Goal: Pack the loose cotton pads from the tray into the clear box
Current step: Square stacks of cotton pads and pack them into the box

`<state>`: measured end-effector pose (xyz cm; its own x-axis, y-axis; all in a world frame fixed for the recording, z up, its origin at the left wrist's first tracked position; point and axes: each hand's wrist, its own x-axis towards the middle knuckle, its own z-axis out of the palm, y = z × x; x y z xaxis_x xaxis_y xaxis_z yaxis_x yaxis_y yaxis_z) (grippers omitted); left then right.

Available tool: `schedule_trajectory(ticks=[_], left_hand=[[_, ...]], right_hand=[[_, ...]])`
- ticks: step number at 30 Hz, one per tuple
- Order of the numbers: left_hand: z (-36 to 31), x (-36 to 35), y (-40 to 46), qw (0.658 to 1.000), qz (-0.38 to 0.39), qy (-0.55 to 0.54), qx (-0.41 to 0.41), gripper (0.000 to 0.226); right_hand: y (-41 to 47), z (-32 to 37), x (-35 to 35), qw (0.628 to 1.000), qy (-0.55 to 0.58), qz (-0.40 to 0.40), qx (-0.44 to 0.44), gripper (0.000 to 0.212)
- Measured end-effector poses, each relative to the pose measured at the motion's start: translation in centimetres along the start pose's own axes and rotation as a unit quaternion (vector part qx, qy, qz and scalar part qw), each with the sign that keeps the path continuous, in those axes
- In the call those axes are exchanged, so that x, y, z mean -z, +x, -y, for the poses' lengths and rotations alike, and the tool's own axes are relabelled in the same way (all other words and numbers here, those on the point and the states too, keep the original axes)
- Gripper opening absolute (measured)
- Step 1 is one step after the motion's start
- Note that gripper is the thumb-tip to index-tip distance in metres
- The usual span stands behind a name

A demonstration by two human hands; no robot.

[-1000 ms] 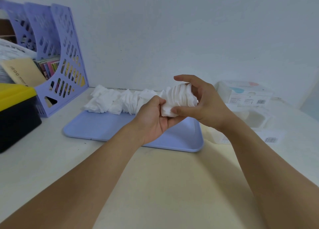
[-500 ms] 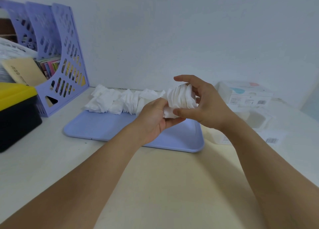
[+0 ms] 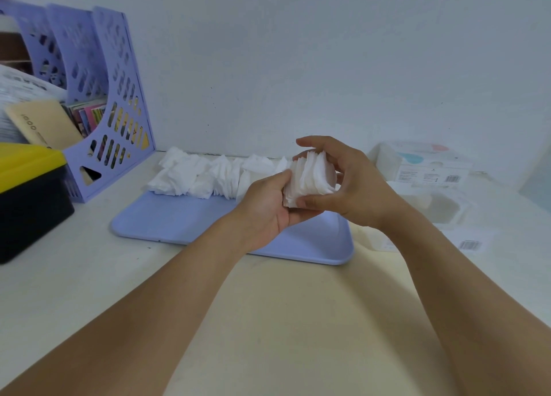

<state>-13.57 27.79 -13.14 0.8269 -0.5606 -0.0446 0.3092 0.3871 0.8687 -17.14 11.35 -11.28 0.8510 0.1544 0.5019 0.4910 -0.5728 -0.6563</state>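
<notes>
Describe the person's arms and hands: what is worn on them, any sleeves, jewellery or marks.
Both forearms are bare up to the frame edge, with no sleeve in view. The left hand and right hand wear no gloves, and no ring, watch, bracelet or marking shows on either. The nails that show look short and unpainted.

We see the left hand (image 3: pixel 265 207) and the right hand (image 3: pixel 351 184) hold a bunch of white cotton pads (image 3: pixel 310 178) above the blue tray (image 3: pixel 185 219), where more pads (image 3: pixel 205 175) lie in a row, with the clear box (image 3: pixel 438 207) near on the right.
</notes>
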Motion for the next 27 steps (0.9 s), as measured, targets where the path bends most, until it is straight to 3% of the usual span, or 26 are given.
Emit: schedule_trajectory(ticks=[6,11,13,16,19,21,25,27], left_hand=[[0.1,0.0,0.1,0.999,0.021,0.041,0.015,0.043],[0.7,0.5,0.2,0.991,0.002,0.134,-0.005,0.029],[0.5,0.9,0.4,0.997,0.010,0.079,-0.021,0.034],[0.3,0.5,0.3,1.000,0.010,0.016,-0.024,0.034],[1.4,-0.2,0.2,0.988,-0.009,0.150,-0.019,0.048],[1.7,-0.5,0.1,0.980,-0.025,0.196,-0.020,0.059],[0.8,-0.2,0.1,0.989,-0.040,0.137,-0.031,0.029],[0.3,0.2,0.1,0.994,-0.015,0.105,-0.010,0.026]], right_hand=[[0.0,-0.2,-0.8,0.999,-0.042,0.016,0.001,0.087],[-0.2,0.3,-0.8,0.997,0.014,0.075,-0.003,0.105],[0.0,1.1,-0.7,0.992,0.113,0.026,-0.038,0.089],[0.6,2.1,-2.1,0.947,0.252,-0.090,-0.178,0.063],[0.4,2.5,-3.9,0.954,0.199,-0.093,-0.205,0.044],[0.2,2.7,-4.3,0.957,0.195,-0.078,-0.200,0.048],[0.3,2.6,-2.8,0.963,0.201,-0.043,-0.176,0.066],[-0.1,2.2,-1.7,0.992,0.073,0.017,-0.097,0.076]])
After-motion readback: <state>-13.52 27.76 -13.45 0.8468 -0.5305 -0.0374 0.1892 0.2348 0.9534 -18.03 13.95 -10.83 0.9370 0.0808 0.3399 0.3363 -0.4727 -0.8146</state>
